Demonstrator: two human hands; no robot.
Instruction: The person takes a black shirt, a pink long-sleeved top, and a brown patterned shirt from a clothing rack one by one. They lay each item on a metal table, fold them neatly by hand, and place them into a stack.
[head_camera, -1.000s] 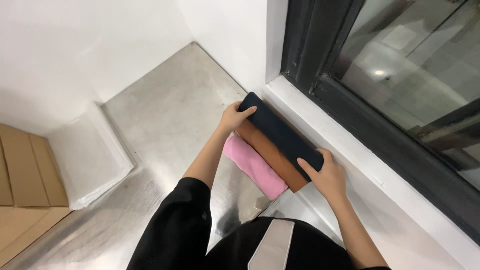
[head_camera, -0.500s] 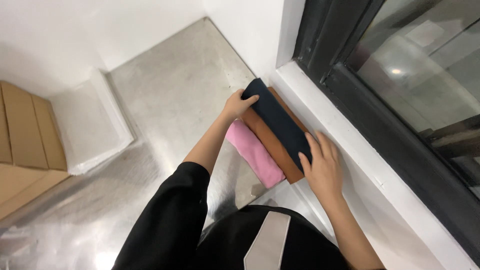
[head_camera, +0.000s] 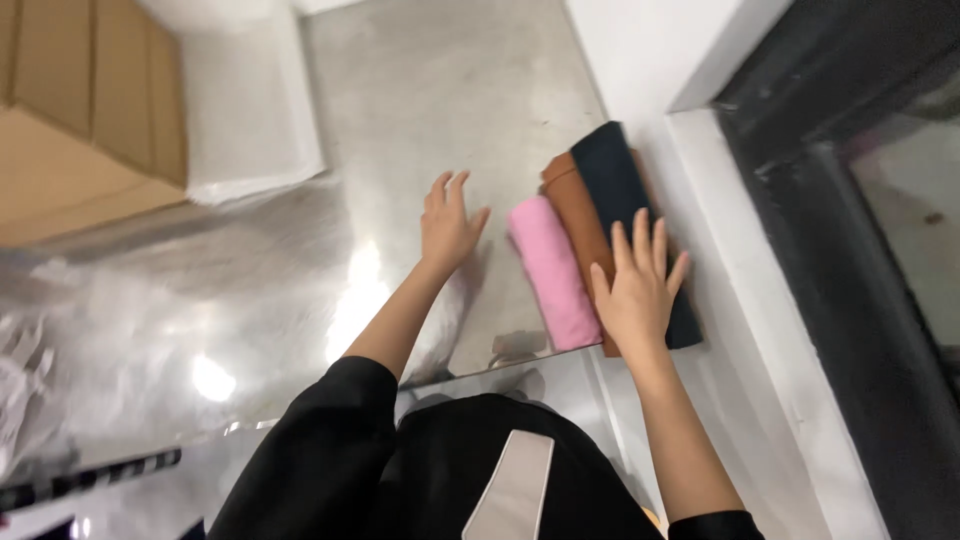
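Three folded cloths lie side by side on a shiny steel table (head_camera: 420, 110): a pink one (head_camera: 550, 265), a brown one (head_camera: 578, 215) and a dark navy one (head_camera: 618, 180) against the white ledge. My right hand (head_camera: 635, 285) rests flat, fingers spread, on the near ends of the brown and navy cloths. Left of the pink cloth, my left hand (head_camera: 448, 225) hovers open over the bare steel, touching no cloth. Black sleeves cover both arms.
A white ledge (head_camera: 740, 270) and a dark window frame (head_camera: 840, 240) run along the right. At the far left stand a cardboard box (head_camera: 70, 120) and a white flat block (head_camera: 245, 110). Crumpled clear plastic (head_camera: 90, 330) lies at the near left.
My left hand has left the far end of the navy cloth and moved left, off the stack. My right hand has flattened on the cloths. The view has tilted down and left.
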